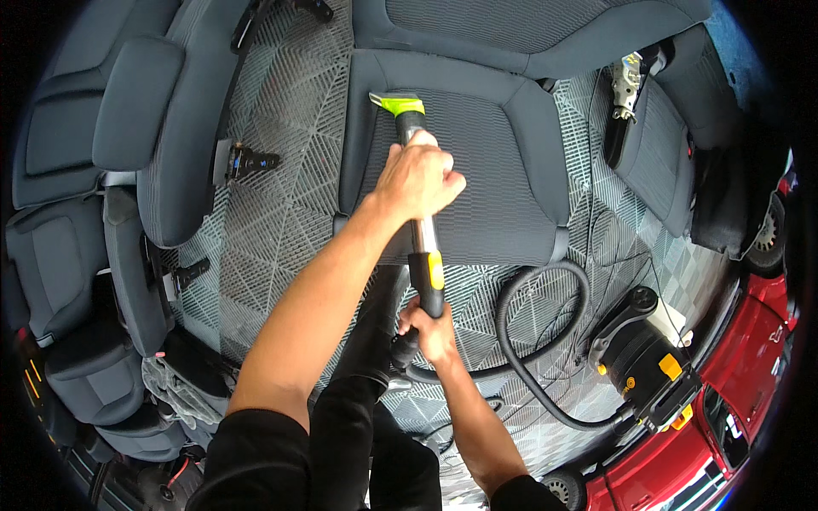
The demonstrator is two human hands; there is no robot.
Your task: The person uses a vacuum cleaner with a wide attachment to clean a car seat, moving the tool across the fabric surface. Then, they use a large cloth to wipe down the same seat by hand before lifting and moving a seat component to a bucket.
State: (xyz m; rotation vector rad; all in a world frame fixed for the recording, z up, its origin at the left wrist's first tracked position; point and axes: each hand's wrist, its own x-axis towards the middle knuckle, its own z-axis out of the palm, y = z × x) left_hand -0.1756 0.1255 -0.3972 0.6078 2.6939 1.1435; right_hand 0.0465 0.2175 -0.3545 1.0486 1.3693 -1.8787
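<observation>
My left hand (418, 179) is wrapped around the metal tube of a vacuum extractor wand (425, 236), just behind its head. Lower down, my right hand (431, 329) grips the black handle with a yellow part. The lime-green and clear nozzle (399, 104) lies over the upper left of a dark grey fabric car seat cushion (524, 191); whether it touches the fabric cannot be told. A black corrugated hose (505, 319) loops from the handle end to a black and yellow vacuum machine (648, 361) at the right.
More removed car seats (169, 147) stand at the left, with a grey cloth (172, 389) below. Another seat section (658, 153) with a metal bracket lies at the upper right. Cables cross the patterned grid floor (268, 255). A red car (748, 358) stands at the lower right.
</observation>
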